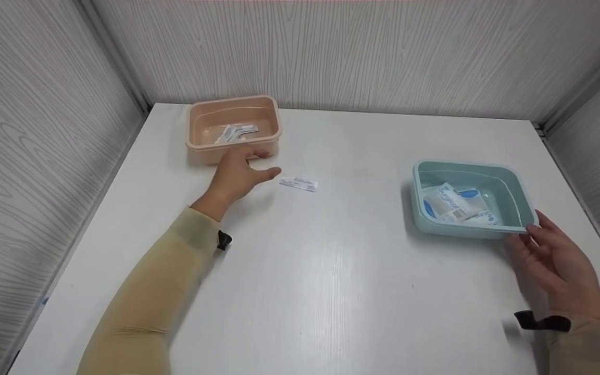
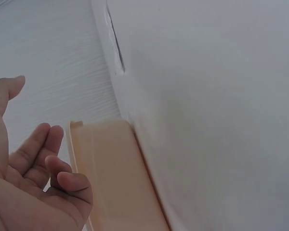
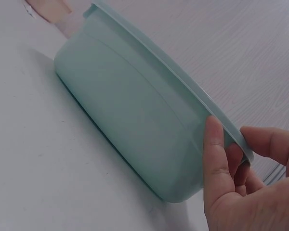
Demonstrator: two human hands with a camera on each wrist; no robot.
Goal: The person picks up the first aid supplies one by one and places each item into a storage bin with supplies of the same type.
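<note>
A peach plastic basin [image 1: 203,152] at the back left holds several small white packets [image 1: 233,133]. My left hand [image 1: 237,177] is in front of its near wall, thumb and fingers spread apart with nothing between them. Just right of the thumb tip, one small white printed packet [image 1: 299,183] lies flat on the table. My right hand [image 1: 560,255] pinches the near right corner of a light blue basin [image 1: 466,229], thumb over the rim and fingers beneath it in the right wrist view. Inside this basin lie larger blue-and-white packets [image 1: 451,202] marked "Surgical".
The white table [image 1: 326,291] meets grey wood-grain panels [image 1: 331,52] at the back, with more panels on both sides. A black strap [image 1: 544,321] shows at the right cuff, and a small black piece [image 1: 224,240] at the left cuff.
</note>
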